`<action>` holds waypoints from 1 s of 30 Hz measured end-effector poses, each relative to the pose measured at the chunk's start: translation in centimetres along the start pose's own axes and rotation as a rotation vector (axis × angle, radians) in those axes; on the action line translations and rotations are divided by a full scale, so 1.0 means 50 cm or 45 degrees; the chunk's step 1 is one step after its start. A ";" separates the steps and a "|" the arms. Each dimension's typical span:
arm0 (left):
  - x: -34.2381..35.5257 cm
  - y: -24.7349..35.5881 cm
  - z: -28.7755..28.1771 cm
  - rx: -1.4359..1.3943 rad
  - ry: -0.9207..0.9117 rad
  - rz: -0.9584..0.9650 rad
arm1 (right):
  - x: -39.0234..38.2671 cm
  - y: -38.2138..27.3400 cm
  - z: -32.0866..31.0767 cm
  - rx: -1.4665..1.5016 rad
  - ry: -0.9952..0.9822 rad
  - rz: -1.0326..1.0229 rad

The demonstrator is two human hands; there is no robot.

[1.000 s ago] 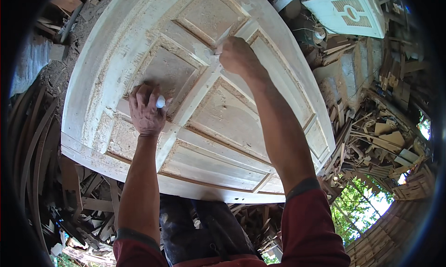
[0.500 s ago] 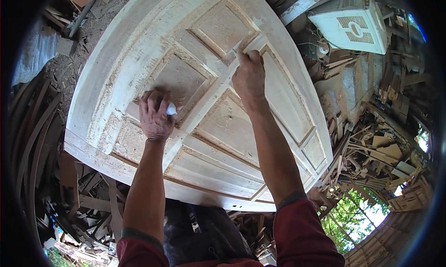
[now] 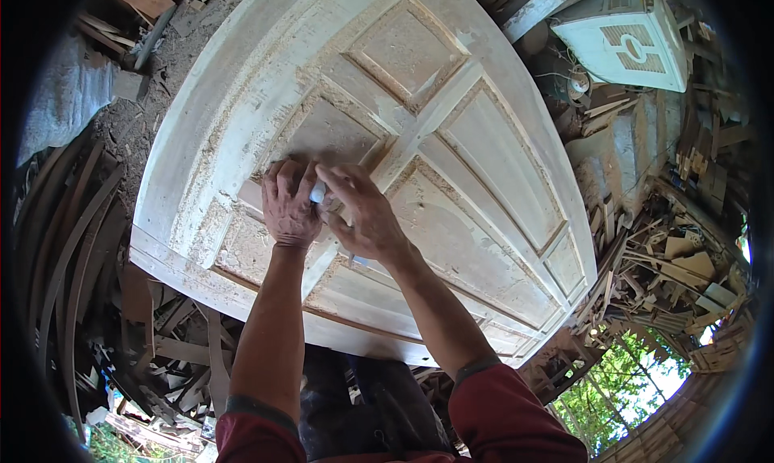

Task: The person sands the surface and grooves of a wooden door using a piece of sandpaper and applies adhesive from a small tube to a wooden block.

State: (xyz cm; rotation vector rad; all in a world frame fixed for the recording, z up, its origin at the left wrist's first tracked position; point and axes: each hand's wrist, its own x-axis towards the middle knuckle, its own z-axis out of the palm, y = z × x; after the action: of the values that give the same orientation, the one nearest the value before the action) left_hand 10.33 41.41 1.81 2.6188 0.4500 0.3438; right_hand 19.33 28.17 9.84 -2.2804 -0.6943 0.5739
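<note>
Both hands meet at a white tube (image 3: 318,192) over a panelled door (image 3: 451,221).
The left hand (image 3: 292,209), at the near edge of a square panel (image 3: 334,132), has its fingers (image 3: 284,178) curled around the tube, one end sticking out. The right hand (image 3: 363,215) brings bent fingers to that end; whether they grip it, I cannot tell. A small pale piece (image 3: 359,260) shows below the right palm.

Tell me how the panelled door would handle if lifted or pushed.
The panelled door would probably stay stiff, braced by its crossing frame. It looks heavy and awkward, being broad and apparently wooden. Its dusty face might let a grip slip.
</note>
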 end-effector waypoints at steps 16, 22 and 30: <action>0.008 0.003 -0.010 0.113 0.030 0.067 | 0.007 0.077 -0.007 0.355 0.480 -0.149; 0.001 -0.005 -0.001 0.129 0.032 0.038 | 0.003 0.206 -0.098 0.677 0.399 0.234; 0.000 -0.007 0.000 0.151 0.011 0.022 | 0.013 0.230 -0.099 0.108 0.570 0.097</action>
State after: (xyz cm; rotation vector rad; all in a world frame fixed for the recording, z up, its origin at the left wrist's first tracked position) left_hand 10.24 41.73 1.63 2.7384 0.4643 0.3438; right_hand 26.26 19.00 4.88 -2.2511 -0.3568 0.1111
